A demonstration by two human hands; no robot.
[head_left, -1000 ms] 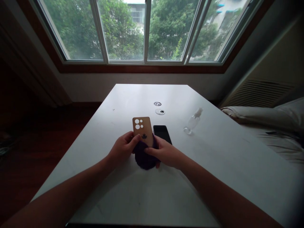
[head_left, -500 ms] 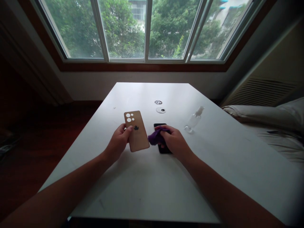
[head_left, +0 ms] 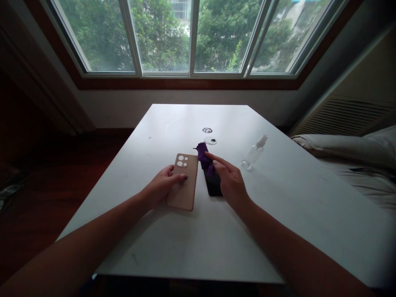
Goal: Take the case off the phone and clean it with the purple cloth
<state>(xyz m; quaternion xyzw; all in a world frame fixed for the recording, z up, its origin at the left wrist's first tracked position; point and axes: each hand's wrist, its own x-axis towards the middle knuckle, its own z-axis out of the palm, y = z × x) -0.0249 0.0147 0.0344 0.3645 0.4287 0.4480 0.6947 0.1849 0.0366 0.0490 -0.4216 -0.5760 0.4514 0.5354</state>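
Note:
A tan phone case (head_left: pixel 185 178) with round camera holes lies nearly flat on the white table (head_left: pixel 198 239). My left hand (head_left: pixel 162 190) grips its near left edge, thumb across the back. A black phone (head_left: pixel 213 185) lies just right of the case. A purple cloth (head_left: pixel 204 156) rests at the phone's far end. My right hand (head_left: pixel 229 179) lies over the phone with fingers stretched out, fingertips touching the cloth.
A small clear spray bottle (head_left: pixel 254 152) lies on its side to the right of the phone. Two round cable grommets (head_left: pixel 209 140) sit in the table beyond the cloth. A bed with pillows (head_left: pixel 349 148) stands to the right, windows beyond.
My left hand lowered the case from upright down onto the table. My right hand carried the purple cloth away from the case to the phone's far end and its fingers spread out.

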